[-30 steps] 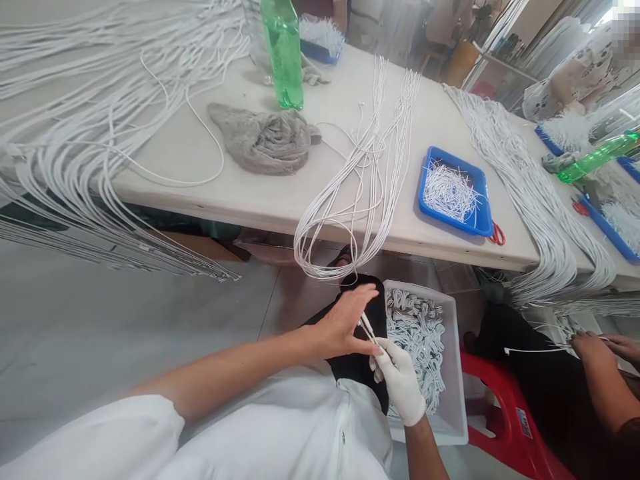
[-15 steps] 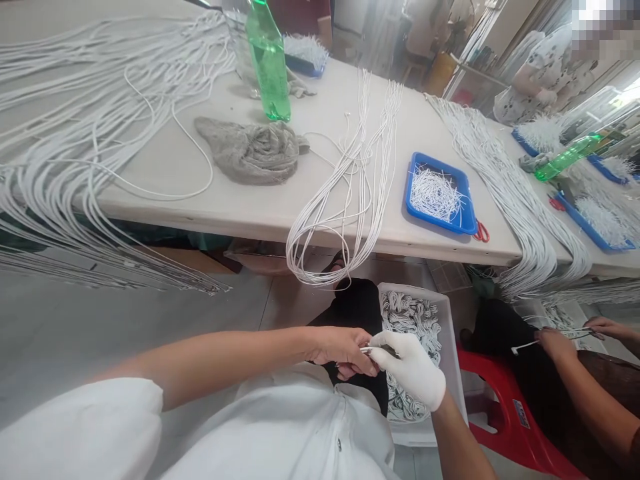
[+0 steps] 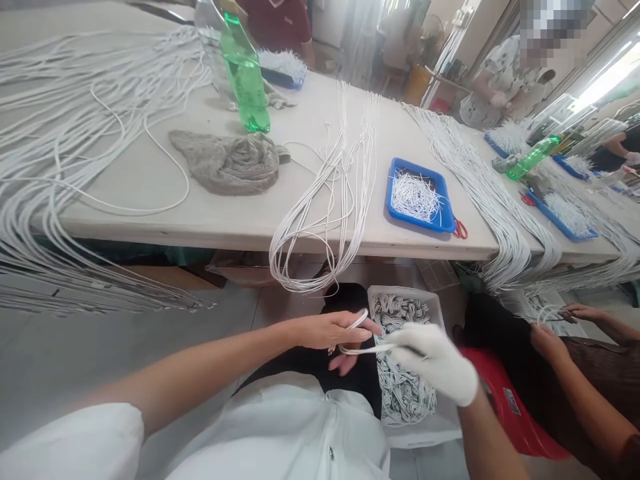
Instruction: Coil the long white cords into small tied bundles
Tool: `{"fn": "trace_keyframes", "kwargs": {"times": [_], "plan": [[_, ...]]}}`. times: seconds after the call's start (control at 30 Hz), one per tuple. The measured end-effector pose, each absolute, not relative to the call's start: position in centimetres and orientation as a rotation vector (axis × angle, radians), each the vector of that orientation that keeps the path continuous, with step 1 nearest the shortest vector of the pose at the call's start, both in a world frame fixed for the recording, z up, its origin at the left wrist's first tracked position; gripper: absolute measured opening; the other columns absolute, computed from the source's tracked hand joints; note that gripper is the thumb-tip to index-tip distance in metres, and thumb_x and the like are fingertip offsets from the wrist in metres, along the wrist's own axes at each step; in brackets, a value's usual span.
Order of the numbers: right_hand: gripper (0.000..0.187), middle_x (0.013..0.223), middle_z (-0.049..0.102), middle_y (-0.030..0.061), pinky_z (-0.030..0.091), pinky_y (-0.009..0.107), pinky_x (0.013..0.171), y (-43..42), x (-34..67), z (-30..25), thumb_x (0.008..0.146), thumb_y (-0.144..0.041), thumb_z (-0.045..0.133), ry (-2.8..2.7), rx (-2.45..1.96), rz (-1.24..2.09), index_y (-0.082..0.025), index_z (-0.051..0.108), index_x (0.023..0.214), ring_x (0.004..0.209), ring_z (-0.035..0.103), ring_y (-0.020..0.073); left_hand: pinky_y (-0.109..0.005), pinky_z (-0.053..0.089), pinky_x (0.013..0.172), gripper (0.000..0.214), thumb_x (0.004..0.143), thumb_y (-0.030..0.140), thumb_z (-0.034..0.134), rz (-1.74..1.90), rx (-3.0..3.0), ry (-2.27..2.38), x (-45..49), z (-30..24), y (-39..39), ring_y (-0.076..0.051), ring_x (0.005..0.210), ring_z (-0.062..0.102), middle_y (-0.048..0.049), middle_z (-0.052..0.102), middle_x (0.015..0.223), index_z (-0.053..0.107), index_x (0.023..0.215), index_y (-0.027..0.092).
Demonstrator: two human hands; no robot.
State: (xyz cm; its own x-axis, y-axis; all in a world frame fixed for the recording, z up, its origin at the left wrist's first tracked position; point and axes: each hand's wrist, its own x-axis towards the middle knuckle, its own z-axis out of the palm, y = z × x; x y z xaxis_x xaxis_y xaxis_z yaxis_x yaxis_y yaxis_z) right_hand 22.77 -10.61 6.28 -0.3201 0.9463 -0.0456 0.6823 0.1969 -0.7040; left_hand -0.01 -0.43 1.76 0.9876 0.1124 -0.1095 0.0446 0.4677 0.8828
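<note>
A thin white cable runs in a loop between my two hands, above my lap. My bare left hand has the cable looped over its fingers, which are partly stretched out and point to the right. To its right, my right hand wears a white glove and is closed on the cable; motion blurs its fingertips. Below the right hand stands a white plastic box holding many coiled bundles of cable.
On the table lie loose white cables, some hanging over the edge. A blue tray of cut pieces, red-handled scissors, a grey cloth and a green bottle are there. A co-worker's hands work at right, beside a red stool.
My right hand has pulled away to the right from my left hand, drawing the cable out between them. My left hand's fingers have opened out somewhat. The view has shifted slightly.
</note>
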Motion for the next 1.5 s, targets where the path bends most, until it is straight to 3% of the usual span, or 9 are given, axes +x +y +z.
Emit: {"fn": "trace_keyframes", "kwargs": {"times": [0.17,0.27,0.37,0.47,0.57,0.8,1.07,1.3,1.5], "plan": [[0.030,0.097,0.070,0.0080,0.049,0.036,0.077,-9.9,28.4,4.1,0.085,-0.042,0.057,-1.435,-1.708,0.576,-0.021,0.071,0.101,0.088,0.063,0.0226,-0.032,0.050,0.057,0.031,0.080,0.032,0.063,0.201,0.759,0.009,-1.4,4.1,-0.6,-0.010,0.035,0.045,0.0087,0.042,0.036,0.065,0.104,0.013],[0.035,0.080,0.071,0.0076,0.050,0.035,0.068,-10.6,26.0,-1.6,0.082,-0.048,0.057,-1.592,-1.674,0.966,-0.018,0.074,0.088,0.078,0.063,0.0238,-0.040,0.050,0.078,0.029,0.080,0.026,0.064,0.576,0.713,0.083,-2.3,5.6,0.8,-0.020,0.070,0.067,-0.0027,0.067,0.070,0.064,0.107,0.015],[0.033,0.069,0.065,0.0022,0.045,0.028,0.061,-11.9,22.2,-3.8,0.089,-0.042,0.050,-1.851,-1.538,1.261,-0.019,0.074,0.088,0.065,0.056,0.0168,-0.041,0.047,0.086,0.033,0.084,0.023,0.061,0.587,0.817,0.203,-2.1,5.4,1.5,-0.026,0.095,0.066,-0.0145,0.066,0.110,0.059,0.116,0.014],[0.034,0.064,0.057,-0.0005,0.038,0.025,0.056,-12.7,21.9,-3.7,0.091,-0.043,0.048,-1.682,-1.617,1.200,-0.018,0.071,0.090,0.059,0.048,0.0132,-0.028,0.048,0.059,0.033,0.093,0.028,0.049,0.508,0.813,0.237,-1.8,4.4,1.6,-0.013,0.048,0.060,-0.0053,0.068,0.065,0.056,0.120,0.011],[0.042,0.055,0.047,-0.0027,0.032,0.023,0.046,-13.6,24.6,-5.3,0.087,-0.053,0.049,-1.285,-1.748,1.113,-0.016,0.069,0.089,0.050,0.040,0.0123,-0.019,0.034,0.041,0.035,0.097,0.031,0.041,0.586,0.648,0.253,-2.4,4.1,2.1,-0.004,0.027,0.030,0.0095,0.037,0.033,0.060,0.113,0.008],[0.042,0.058,0.049,-0.0041,0.033,0.022,0.041,-14.5,22.8,-8.5,0.076,-0.050,0.063,-0.989,-1.523,1.528,-0.020,0.063,0.105,0.043,0.038,0.0097,-0.031,0.051,0.062,0.022,0.092,0.032,0.051,0.538,0.711,0.217,-2.4,4.4,1.1,-0.024,0.078,0.069,-0.0129,0.070,0.095,0.059,0.101,0.014],[0.059,0.103,0.062,0.0062,0.027,0.017,0.037,-9.2,19.7,-3.2,0.068,-0.039,0.072,-0.752,-1.107,1.519,-0.024,0.052,0.122,0.047,0.036,0.0041,-0.038,0.051,0.070,0.034,0.089,0.040,0.054,0.256,0.831,0.158,-0.7,2.9,-3.0,-0.015,0.045,0.060,-0.0029,0.065,0.054,0.059,0.108,0.012],[0.038,0.082,0.066,0.0036,0.051,0.029,0.067,-6.7,15.2,-1.5,0.069,-0.035,0.074,-0.981,-1.195,1.497,-0.017,0.064,0.101,0.073,0.061,0.0163,-0.029,0.046,0.052,0.031,0.080,0.039,0.066,0.093,0.774,0.144,-0.6,2.0,-3.9,-0.015,0.043,0.057,-0.0037,0.067,0.057,0.062,0.098,0.014],[0.037,0.069,0.062,0.0010,0.041,0.021,0.047,-6.0,17.1,-4.8,0.077,-0.048,0.064,-1.050,-1.301,1.457,-0.014,0.066,0.092,0.051,0.051,0.0096,-0.020,0.033,0.037,0.024,0.085,0.035,0.060,0.270,0.598,0.056,-1.8,3.2,-3.0,-0.006,0.026,0.029,0.0078,0.042,0.033,0.065,0.098,0.014]]}}
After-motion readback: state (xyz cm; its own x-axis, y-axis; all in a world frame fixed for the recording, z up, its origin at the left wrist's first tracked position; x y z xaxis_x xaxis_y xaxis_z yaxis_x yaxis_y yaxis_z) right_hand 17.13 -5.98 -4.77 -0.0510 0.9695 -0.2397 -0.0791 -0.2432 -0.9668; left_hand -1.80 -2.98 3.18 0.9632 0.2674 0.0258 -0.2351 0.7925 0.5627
